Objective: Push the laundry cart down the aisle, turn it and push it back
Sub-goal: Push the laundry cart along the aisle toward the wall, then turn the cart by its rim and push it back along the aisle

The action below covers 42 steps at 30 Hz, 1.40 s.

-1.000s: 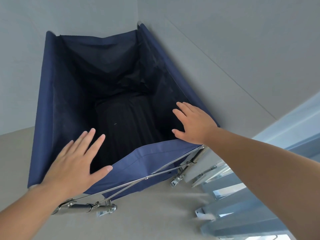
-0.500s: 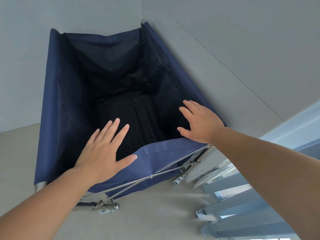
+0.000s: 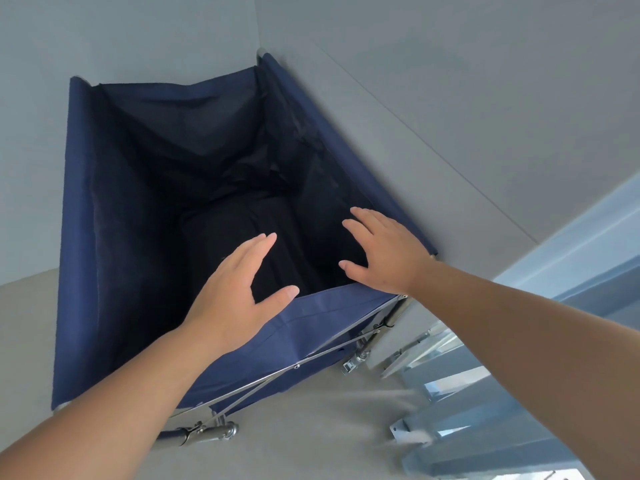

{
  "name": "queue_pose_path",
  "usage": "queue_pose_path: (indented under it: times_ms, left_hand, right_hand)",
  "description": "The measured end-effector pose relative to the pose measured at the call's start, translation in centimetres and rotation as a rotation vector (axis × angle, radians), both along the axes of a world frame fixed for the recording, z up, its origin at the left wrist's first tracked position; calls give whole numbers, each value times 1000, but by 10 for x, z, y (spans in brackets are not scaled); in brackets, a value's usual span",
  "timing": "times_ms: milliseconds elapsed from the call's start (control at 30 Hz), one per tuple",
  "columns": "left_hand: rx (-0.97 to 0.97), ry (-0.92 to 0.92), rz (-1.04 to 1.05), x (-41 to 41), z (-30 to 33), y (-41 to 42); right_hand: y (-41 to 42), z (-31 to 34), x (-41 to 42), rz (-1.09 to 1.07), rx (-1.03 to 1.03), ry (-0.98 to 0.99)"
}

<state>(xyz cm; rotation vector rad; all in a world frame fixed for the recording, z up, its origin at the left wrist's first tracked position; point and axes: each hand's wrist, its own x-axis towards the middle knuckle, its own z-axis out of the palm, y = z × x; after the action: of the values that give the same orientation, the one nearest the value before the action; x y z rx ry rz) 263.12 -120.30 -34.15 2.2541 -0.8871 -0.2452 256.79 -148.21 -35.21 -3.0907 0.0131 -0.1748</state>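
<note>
Laundry cart [image 3: 104, 271]: stands on the floor [image 3: 311, 427] in a corner, its far end toward one wall [image 3: 121, 36], its right side along another wall [image 3: 450, 98]; dark laundry [image 3: 235, 237] lies in its bottom. Left hand [image 3: 235, 299] flat with fingers spread over the cart's near rim, toward the middle; right hand [image 3: 388, 254] likewise splayed at the near right corner, the two apart. Slatted rack [image 3: 485, 393]: on the floor right of the cart, just beside its folding frame [image 3: 277, 375] and caster [image 3: 221, 432].
</note>
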Motion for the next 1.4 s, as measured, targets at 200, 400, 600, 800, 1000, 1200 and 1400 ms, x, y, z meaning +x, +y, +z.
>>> queue_pose_path:
  times_ms: [200, 400, 600, 800, 1000, 1200, 1400]
  left_hand:
    - [24, 15, -25, 8, 12, -3]
    - [-2, 27, -186, 33, 7, -50]
    - [81, -71, -321, 53, 3, -99]
    - [178, -265, -430, 82, 3, -166]
    - [310, -490, -462, 98, -1, -210]
    - [411, -546, -476, 108, 1, -221]
    - [408, -489, -477, 111, 0, -215]
  right_hand:
    - [10, 12, -2, -159, 70, -109]
    - [9, 16, 3, -316, 33, -93]
    - [17, 9, -4, -517, 112, -143]
    - [17, 2, -2, -564, 132, -237]
    - [1, 0, -8, -547, 123, -227]
    - [-1, -2, -8, -560, 147, -231]
    - [6, 0, -6, -550, 181, -218]
